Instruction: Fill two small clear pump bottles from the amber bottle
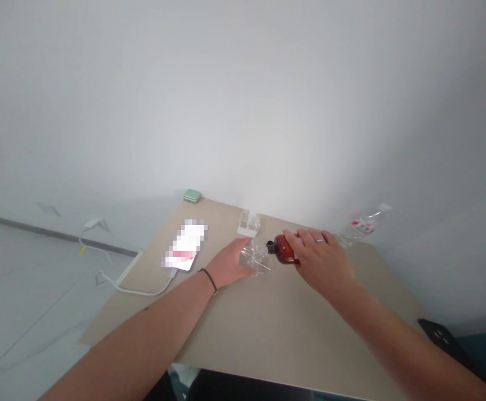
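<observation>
My left hand is curled round a clear plastic container above the middle of the table; thin pale lines show in it, too fine to make out. My right hand grips a reddish-brown bottle from above. The bottle is tipped on its side, with its black cap or spout pointing left at the container. Only a small gap shows between spout and container. Whether any liquid flows cannot be seen. A ring is on my right hand, a dark band on my left wrist.
A small white box with clear plastic stands behind my left hand. A phone with a white charging cable lies at left. A green case sits at the far left corner, a clear labelled bottle at the right. A wall borders the table.
</observation>
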`<state>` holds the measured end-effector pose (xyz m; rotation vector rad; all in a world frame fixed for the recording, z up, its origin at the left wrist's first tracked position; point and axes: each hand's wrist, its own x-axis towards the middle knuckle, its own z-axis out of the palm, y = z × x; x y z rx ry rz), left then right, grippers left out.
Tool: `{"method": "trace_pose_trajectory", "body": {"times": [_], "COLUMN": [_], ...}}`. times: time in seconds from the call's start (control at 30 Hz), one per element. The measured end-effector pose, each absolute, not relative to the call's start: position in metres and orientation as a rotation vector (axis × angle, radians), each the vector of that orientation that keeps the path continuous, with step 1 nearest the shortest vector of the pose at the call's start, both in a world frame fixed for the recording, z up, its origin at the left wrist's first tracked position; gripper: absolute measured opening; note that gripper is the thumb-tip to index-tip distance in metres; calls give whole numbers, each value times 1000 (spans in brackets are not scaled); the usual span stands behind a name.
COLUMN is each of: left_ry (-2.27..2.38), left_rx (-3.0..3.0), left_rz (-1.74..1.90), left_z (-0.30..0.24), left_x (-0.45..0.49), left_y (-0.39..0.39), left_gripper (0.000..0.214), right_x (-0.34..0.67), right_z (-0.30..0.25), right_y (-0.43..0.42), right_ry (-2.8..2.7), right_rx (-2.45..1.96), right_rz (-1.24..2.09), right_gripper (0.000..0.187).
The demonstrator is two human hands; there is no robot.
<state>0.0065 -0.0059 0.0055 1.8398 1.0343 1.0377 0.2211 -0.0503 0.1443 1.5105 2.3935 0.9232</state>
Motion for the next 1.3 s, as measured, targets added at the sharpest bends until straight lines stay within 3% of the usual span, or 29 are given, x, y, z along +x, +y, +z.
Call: {"method": "trace_pose_trajectory", "body": {"times": [1.3], "left_ry": [1020], "left_rx": [1847], "left_rz": [1043], "left_z": [4], "left_x": [7], "left_y": [-4], "left_gripper": [83], "right_x": [217], "right_z": [150], "right_y": [-50], "right_ry": [2406], "right_rx": [1455], "right_rz": [994], "right_gripper": [41]}}
